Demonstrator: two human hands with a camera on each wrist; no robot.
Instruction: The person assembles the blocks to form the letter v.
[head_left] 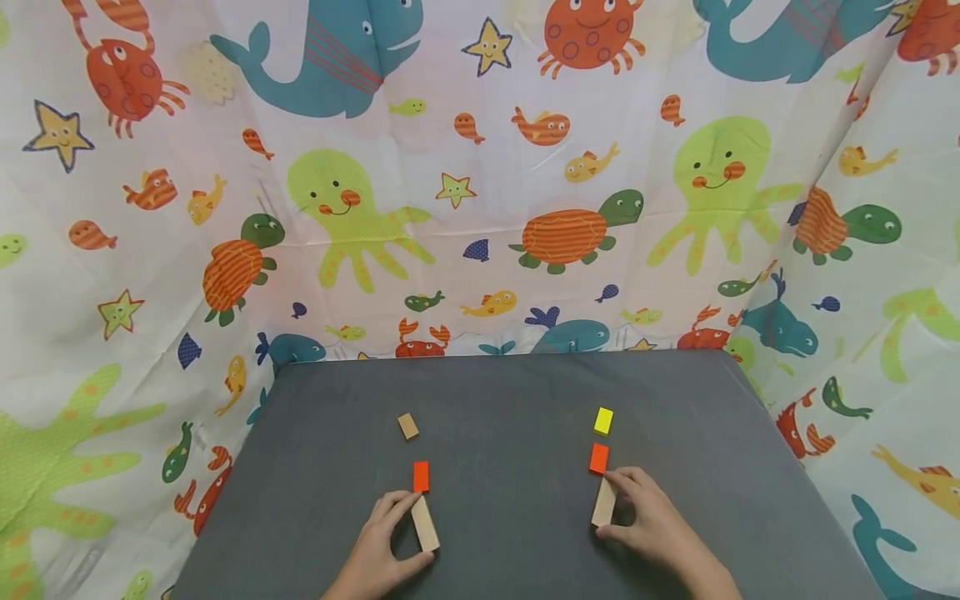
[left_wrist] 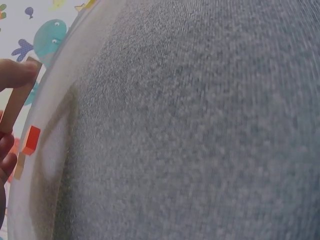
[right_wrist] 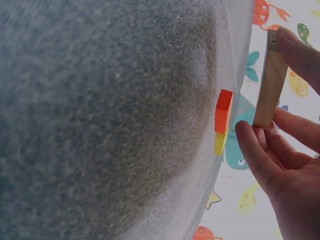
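A sea-creature cloth fills the upper two thirds of the head view and runs down both sides. Below it, the grey counter takes up the lower middle of the frame.

At the bottom edge, left of centre, the left hand has its grip closed on the left plain wooden block, thumb at the near end and fingers at the far end; the block lies flat on the counter. Right of centre, the right hand pinches the right plain wooden block the same way.

Just above the left block sits a left orange block, and further up, slightly left, a small plain block. Just above the right block sits a right orange block, with a yellow block close above that.
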